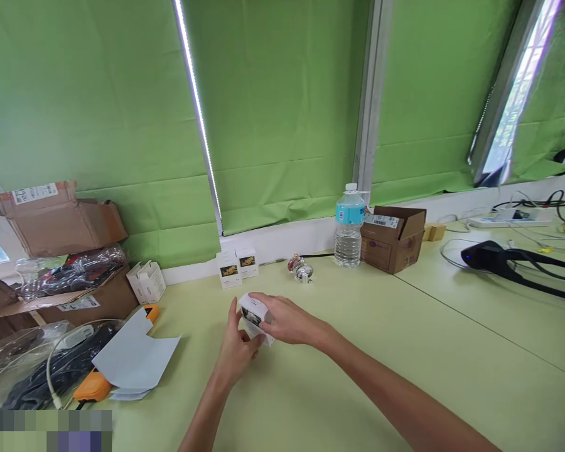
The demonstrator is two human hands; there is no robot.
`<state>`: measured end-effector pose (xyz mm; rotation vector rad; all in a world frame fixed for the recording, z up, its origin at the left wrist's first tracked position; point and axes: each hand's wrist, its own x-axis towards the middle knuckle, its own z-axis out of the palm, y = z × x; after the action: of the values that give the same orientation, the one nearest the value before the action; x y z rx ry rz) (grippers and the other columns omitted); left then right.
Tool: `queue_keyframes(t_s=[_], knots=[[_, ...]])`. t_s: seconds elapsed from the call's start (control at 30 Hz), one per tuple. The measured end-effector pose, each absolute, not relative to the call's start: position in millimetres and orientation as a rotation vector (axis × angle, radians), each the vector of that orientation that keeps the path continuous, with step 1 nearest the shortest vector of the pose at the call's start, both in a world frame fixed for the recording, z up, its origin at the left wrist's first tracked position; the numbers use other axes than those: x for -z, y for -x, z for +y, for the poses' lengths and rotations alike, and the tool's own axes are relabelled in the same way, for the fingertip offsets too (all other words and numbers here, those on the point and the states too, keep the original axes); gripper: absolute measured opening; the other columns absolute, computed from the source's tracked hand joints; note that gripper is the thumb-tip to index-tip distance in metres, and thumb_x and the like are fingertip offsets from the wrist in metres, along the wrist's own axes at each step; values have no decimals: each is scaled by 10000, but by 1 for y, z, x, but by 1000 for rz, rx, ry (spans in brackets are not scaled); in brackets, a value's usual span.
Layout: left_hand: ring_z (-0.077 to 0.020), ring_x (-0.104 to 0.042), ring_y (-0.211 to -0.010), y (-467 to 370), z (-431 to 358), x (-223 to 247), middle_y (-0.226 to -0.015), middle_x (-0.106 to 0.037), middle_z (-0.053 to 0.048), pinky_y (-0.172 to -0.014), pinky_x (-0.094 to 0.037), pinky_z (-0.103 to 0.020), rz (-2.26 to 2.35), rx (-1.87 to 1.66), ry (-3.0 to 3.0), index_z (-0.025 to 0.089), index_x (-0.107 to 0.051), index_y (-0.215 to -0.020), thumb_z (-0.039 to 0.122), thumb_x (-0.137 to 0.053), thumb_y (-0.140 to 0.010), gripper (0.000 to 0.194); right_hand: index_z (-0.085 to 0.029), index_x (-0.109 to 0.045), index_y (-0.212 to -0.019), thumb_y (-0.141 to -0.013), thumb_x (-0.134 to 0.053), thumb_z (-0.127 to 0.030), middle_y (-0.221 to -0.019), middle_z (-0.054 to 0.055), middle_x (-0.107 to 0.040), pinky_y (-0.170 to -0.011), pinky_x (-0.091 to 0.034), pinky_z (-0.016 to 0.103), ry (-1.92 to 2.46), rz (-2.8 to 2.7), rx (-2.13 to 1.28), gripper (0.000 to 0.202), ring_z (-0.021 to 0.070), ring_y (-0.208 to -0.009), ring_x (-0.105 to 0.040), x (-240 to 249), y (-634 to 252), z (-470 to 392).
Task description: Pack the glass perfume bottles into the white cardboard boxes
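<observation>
A small white box point(255, 309) with a dark picture on its face is held tilted just above or on the table; I cannot tell whether it touches the surface. My left hand point(238, 351) grips its left and lower side, the thumb beneath and the index finger raised along the edge. From the right, my right hand point(289, 319) closes over its top and side, hiding part of it. Behind the hands, a white box with a yellow picture point(229, 270) stands beside a similar box point(248, 262). Farther right lie small shiny ornaments point(302, 270), pinkish and silver.
A water bottle point(348, 229) and an open cardboard box point(393, 242) stand against the wall. At left are stacked cartons point(66, 220), an open white box point(147, 282), papers point(136, 351) and an orange device point(93, 385). Black glasses point(487, 256) and cables lie at right.
</observation>
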<state>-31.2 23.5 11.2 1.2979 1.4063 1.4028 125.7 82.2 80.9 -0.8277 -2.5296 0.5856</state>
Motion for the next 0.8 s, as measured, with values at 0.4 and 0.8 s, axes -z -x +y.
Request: queue_keyframes(t_s=[0.4,0.8], knots=[[-103,-522,-508,50,30,-3,-675,-602,-4,-465,-411,-209,1547,-1430,-1219,172,-613,-1018,571,-565,-746,486,-205,-522,-1028,-706,-683,-354,-886,47,-661,-579,-357,226,1148,-2383,-539,390,192,-763,-614,-54,-126,110],[-87,-520,-480,57,40,13,-781,-570,-19,-439,-443,-225,1553,-1448,-1168,161,-582,-877,468,-495,-799,329,-166,-342,-1322,-835,-591,-261,-1083,142,-635,-751,-387,275,1293,-2305,-280,556,256,-990,-603,-45,-88,183]])
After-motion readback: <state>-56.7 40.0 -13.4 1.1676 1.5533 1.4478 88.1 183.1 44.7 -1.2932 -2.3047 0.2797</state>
